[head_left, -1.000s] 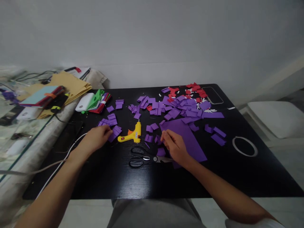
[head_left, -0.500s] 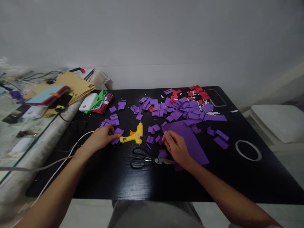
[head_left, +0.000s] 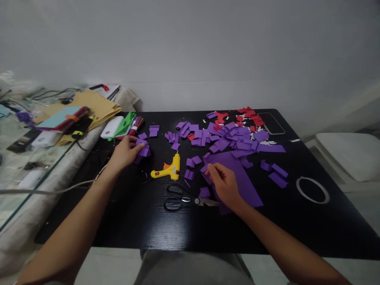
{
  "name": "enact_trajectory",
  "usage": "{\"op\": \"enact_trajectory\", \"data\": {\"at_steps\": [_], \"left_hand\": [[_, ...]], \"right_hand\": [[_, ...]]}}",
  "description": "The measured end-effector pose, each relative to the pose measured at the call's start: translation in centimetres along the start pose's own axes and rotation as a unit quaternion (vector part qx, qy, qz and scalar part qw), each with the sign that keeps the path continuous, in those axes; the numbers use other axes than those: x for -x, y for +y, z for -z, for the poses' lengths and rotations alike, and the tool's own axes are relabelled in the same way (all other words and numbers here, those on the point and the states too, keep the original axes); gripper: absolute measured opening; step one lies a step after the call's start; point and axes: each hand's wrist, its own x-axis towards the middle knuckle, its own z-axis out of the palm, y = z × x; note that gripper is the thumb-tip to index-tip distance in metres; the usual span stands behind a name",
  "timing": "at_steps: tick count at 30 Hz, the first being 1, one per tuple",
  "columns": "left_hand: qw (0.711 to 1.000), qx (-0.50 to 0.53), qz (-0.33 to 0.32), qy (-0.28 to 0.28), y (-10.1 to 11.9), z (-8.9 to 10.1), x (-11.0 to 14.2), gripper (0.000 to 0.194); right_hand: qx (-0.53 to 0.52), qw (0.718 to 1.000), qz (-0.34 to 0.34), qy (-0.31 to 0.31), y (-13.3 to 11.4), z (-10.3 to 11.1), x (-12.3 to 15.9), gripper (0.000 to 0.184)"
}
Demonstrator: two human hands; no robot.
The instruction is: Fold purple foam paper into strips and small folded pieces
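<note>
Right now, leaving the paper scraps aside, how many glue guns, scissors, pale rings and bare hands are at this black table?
Glue gun: 1
Scissors: 1 pair
Pale ring: 1
Bare hands: 2 (left hand, right hand)
Total: 5

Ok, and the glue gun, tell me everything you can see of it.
The glue gun is yellow and looks plastic, with an orange trigger, a pale label and a small red patch on its handle. It lies on its side on the black table, slim nozzle pointing towards the table's far edge and handle towards the left. Neither the left hand nor the right hand touches it.
</note>
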Motion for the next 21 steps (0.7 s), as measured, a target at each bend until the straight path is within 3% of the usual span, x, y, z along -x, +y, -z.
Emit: {"op": "enact_trajectory", "data": {"at_steps": [4,7,13,16,21], "left_hand": [[0.994,-0.111,0.003,-0.006,0.8,-0.7,-0.2,0.049],[0.985,-0.172,-0.024,-0.001,1.2,-0.9,0.3,0.045],[0.966,-0.237,-0.092,0.041,1.6,-1.3,1.2,0.053],[0.959,-0.260,-0.109,0.006,1.8,-1.6,1.6,0.063],[0.948,-0.295,-0.107,-0.049,1.2,-1.2,1.7,0.052]], "right_hand": [[0.059,0.998,0.021,0.015,0.3,0.2,-0.2,0.031],[0.131,0.988,0.074,0.039,1.0,0.3,-0.5,0.014],[0.235,0.960,0.151,0.036,2.1,0.0,-0.4,0.037],[0.251,0.956,0.150,0.016,2.3,-0.2,-0.2,0.037],[0.249,0.957,0.148,0.008,2.7,-0.3,-0.2,0.035]]}}
